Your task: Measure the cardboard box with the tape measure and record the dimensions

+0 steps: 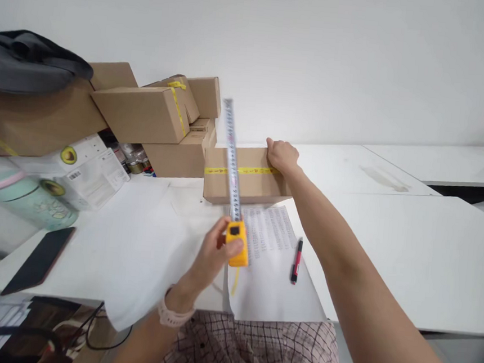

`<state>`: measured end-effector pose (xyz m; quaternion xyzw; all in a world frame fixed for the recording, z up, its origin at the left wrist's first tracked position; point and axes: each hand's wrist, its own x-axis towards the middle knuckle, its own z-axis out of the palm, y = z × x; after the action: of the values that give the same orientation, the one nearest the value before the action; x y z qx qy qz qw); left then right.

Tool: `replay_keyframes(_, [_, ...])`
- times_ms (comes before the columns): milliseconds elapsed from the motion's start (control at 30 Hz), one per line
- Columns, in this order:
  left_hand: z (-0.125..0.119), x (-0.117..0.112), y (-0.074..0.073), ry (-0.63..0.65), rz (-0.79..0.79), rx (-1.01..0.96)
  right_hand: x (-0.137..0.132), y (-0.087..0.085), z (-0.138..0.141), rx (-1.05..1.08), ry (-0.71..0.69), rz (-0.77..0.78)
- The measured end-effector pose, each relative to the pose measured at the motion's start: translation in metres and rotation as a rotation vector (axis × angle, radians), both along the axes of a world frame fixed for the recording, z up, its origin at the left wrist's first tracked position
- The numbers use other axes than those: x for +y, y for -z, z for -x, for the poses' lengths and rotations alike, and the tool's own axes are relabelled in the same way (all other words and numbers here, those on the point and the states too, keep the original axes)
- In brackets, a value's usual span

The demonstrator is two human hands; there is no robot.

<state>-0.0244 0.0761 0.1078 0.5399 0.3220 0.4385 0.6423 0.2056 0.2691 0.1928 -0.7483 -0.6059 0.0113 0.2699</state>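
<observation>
Tape measure point(242, 232) was gripped in the left hand point(210, 258), with the thumb over its yellow case, perhaps so that the numbers of the blade point(231, 169) faced the person. This blade pointed forward from the left hand and crossed in front of a cardboard box point(245, 190); whether it touched the box, I could not tell. The right hand point(284, 156) was curled over the right end of the box, probably to hold it steady, but its fingers were partly hidden, so I could not tell how firmly it gripped. Below the right hand, a printed sheet point(266, 288) and a pen point(296, 260) lay on the desk point(409, 247), seemingly for easy reach. Stacked boxes point(142, 113) stood beyond the left hand, toward its left, apparently leaving space for both hands.
</observation>
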Motion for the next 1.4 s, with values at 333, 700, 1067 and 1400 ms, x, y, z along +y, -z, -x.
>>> replay_keyframes(333, [-0.043,-0.029,0.048,0.114,0.229,-0.050,0.006,0.000,-0.004,0.112,-0.081,-0.005])
replay_keyframes(700, [-0.055,-0.035,0.063,0.103,0.200,0.051,0.019,0.010,-0.004,0.109,-0.066,-0.100])
replay_keyframes(1067, [-0.031,-0.048,0.077,0.139,0.204,0.011,0.027,0.024,-0.007,0.064,-0.042,-0.198])
replay_keyframes(1400, [-0.002,-0.076,0.096,0.182,0.178,0.008,-0.023,0.059,-0.002,-0.108,-0.003,-0.543])
